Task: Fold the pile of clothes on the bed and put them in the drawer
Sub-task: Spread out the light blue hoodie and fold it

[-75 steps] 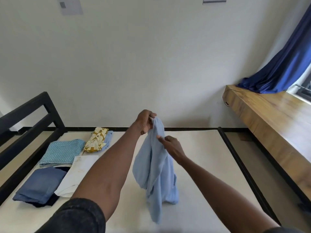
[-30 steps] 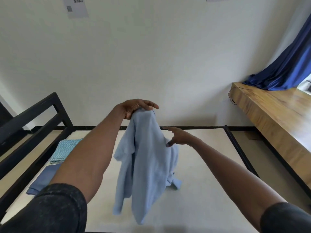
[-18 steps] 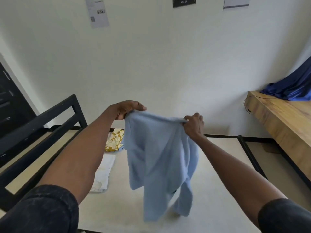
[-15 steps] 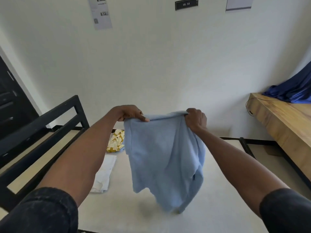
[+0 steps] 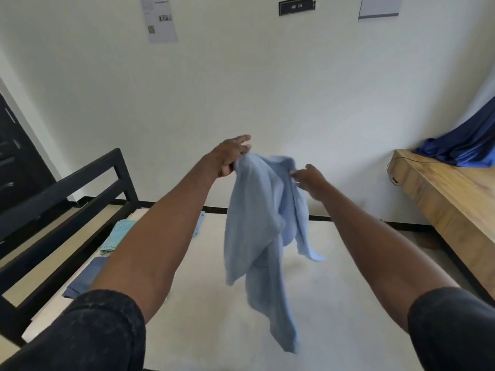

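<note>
A light blue shirt [image 5: 257,223] is gripped at its top edge by the left hand [image 5: 230,159], whose thumb and lower fingers are curled round the cloth while the upper fingers are stretched out above it. The right hand [image 5: 310,179] is placed against the other side of the same top edge; its fingertips touch the fabric, but whether the cloth is pinched or only touched cannot be told, since the fingers are blurred and partly hidden by the cloth. The shirt is held up in the air above the bed [image 5: 334,277], hanging down in loose folds, with one loose end swung out to the right and the longest part trailing low toward the near end of the bed. Both forearms are stretched forward over the bed, and dark sleeves [image 5: 101,333] are seen at the upper arms.

On the left side of the bed, partly hidden behind the left forearm, a teal patterned cloth [image 5: 117,235] and a folded piece of blue denim [image 5: 85,277] are laid flat. A black metal frame [image 5: 80,188] stands along the left edge of the bed. To the right of the bed a wooden bench [image 5: 452,199] is set, with a dark blue curtain [image 5: 466,145] draped on its far end.
</note>
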`<state>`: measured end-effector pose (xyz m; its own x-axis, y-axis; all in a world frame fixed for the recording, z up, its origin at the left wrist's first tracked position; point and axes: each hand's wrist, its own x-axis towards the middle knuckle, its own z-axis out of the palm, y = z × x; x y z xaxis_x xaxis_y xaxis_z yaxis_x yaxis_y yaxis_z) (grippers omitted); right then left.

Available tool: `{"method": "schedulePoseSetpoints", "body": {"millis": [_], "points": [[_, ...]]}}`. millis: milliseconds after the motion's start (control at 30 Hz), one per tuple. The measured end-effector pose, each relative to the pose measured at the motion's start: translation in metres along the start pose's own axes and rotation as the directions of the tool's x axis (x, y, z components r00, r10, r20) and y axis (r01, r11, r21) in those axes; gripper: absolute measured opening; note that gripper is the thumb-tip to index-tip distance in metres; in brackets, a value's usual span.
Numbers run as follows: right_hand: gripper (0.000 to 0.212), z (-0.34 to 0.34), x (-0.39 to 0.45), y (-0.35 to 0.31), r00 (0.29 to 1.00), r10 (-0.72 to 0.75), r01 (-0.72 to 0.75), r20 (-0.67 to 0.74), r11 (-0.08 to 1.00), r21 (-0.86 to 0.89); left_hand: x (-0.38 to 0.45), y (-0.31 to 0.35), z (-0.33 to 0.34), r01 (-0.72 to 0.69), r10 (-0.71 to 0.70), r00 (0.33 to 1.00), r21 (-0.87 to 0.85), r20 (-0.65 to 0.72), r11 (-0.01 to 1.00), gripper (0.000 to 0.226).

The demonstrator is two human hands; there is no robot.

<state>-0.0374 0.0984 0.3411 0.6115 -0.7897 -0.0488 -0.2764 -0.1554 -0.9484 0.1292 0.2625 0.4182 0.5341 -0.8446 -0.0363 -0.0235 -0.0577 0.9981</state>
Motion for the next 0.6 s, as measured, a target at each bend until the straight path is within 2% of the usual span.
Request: {"method": "schedulePoseSetpoints", "body": {"millis": [67,133,167,233,300,367,400,467,567,600], "points": [[0.036,0.013,-0.019,0.021,0.997,-0.071,0.066,0.041,0.991,0.114,0.008,-0.002,0.007,-0.014,0.005,0.998,-0.147,-0.059,0.989,0.023],[0.014,0.023,-0.039,0.045,0.995,-0.071,0.059,0.064,0.981,0.184,0.013,-0.004,0.010,-0.017,-0.001,0.997,-0.240,-0.076,0.971,0.007],[0.016,0.025,-0.053,0.055,0.993,-0.049,0.027,0.107,0.979,0.204,0.015,-0.004,0.011,-0.027,0.002,0.996,-0.260,-0.095,0.965,0.003],[0.034,0.023,-0.073,0.079,0.972,-0.012,-0.046,0.233,0.969,0.241,0.021,-0.005,0.014,-0.057,0.023,0.992,-0.273,-0.126,0.960,0.014],[0.034,0.020,-0.086,0.097,0.938,-0.006,-0.054,0.346,0.985,0.166,0.026,-0.007,0.016,-0.071,0.027,0.990,-0.317,-0.142,0.946,0.027],[0.041,0.025,-0.092,0.111,0.923,0.030,-0.018,0.384,0.999,-0.035,0.029,-0.006,0.019,-0.061,0.019,0.992,-0.337,-0.126,0.939,0.035],[0.035,0.030,-0.093,0.113,0.931,0.056,-0.019,0.361,0.994,-0.107,0.028,-0.005,0.021,-0.053,0.014,0.993,-0.336,-0.118,0.940,0.036],[0.031,0.042,-0.089,0.118,0.963,0.060,-0.035,0.264,0.995,-0.096,0.025,-0.004,0.023,-0.045,0.009,0.994,-0.324,-0.111,0.945,0.036],[0.013,0.043,-0.074,0.119,1.000,0.011,-0.011,-0.019,1.000,0.028,0.019,-0.004,0.011,-0.064,0.025,0.988,-0.259,-0.153,0.964,0.034],[0.017,0.037,-0.071,0.115,0.994,-0.016,0.019,-0.108,1.000,0.021,0.019,-0.007,0.004,-0.063,0.021,0.982,-0.218,-0.188,0.974,0.034]]}}
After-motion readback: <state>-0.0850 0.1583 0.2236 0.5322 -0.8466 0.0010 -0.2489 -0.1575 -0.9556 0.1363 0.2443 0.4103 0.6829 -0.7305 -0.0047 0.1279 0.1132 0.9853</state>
